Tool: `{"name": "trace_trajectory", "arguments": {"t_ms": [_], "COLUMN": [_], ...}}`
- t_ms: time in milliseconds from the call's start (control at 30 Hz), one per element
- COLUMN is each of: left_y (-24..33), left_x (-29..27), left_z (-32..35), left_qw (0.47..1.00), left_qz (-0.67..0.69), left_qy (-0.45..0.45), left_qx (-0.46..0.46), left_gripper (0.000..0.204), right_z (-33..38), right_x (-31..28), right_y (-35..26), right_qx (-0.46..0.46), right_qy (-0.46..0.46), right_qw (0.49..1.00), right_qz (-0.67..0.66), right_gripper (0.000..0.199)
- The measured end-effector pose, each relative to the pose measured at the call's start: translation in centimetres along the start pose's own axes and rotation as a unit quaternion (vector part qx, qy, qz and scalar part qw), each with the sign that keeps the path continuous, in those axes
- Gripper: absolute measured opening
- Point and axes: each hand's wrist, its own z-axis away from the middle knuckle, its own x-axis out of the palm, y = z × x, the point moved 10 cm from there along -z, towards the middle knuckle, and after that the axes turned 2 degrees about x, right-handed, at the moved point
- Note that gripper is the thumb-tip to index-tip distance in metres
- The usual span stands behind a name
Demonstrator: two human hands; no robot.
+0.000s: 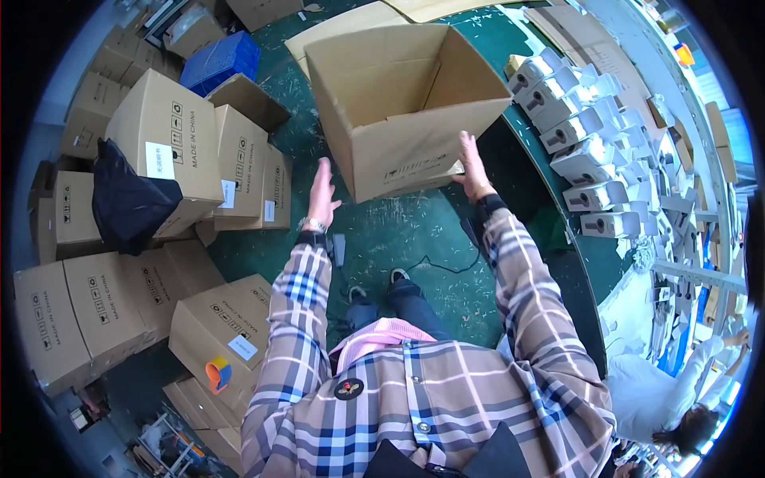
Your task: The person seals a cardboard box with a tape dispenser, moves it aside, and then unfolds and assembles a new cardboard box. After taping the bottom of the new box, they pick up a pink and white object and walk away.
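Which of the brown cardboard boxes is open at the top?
The big brown cardboard box by the right hand; its flaps stand open, unlike the sealed stacked cartons.

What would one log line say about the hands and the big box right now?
right hand: flat on open cardboard box, lower corner | left hand: open, apart from box | box: tilted, empty inside | nearby: stacked cartons

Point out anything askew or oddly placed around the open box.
The open cardboard box hangs tilted, half off the green table. Only the right hand touches its lower corner; the left hand is open, apart. A black bag slumps over stacked boxes.
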Motion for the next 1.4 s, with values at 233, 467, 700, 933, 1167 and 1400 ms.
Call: {"name": "trace_trajectory", "arguments": {"t_ms": [233, 467, 700, 933, 1167, 1400], "left_y": [3.7, 7.3, 11.1, 11.0, 19.3, 27.7], "left_x": [1.2, -1.0, 0.2, -1.9, 1.8, 12.6], "left_z": [-4.0, -7.9, -12.2, -16.8, -11.0, -22.4], "left_qw": [0.999, 0.997, 0.952, 0.916, 0.751, 0.607], "left_qz": [0.027, -0.067, -0.245, -0.386, -0.576, -0.667], "left_qy": [0.02, 0.009, 0.023, 0.013, 0.155, -0.05], "left_qx": [-0.029, 0.024, 0.182, 0.104, 0.282, 0.429], "left_gripper": [0.108, 0.067, 0.051, 0.059, 0.089, 0.058], "right_z": [-2.3, -5.4, -6.1, -7.1, -1.7, -2.7], "right_x": [2.8, 0.4, -0.5, 0.8, 1.3, 2.7], "right_y": [-2.6, -4.7, -2.4, -4.4, -3.4, 2.6], "right_qx": [0.078, 0.11, 0.148, 0.171, 0.201, 0.229], "right_qy": [0.061, 0.143, 0.159, 0.212, 0.237, 0.182], "right_qw": [0.988, 0.983, 0.97, 0.961, 0.949, 0.944], "right_qz": [-0.121, -0.041, -0.106, -0.037, -0.062, -0.152], "right_gripper": [0.119, 0.085, 0.047, 0.036, 0.034, 0.04]}}
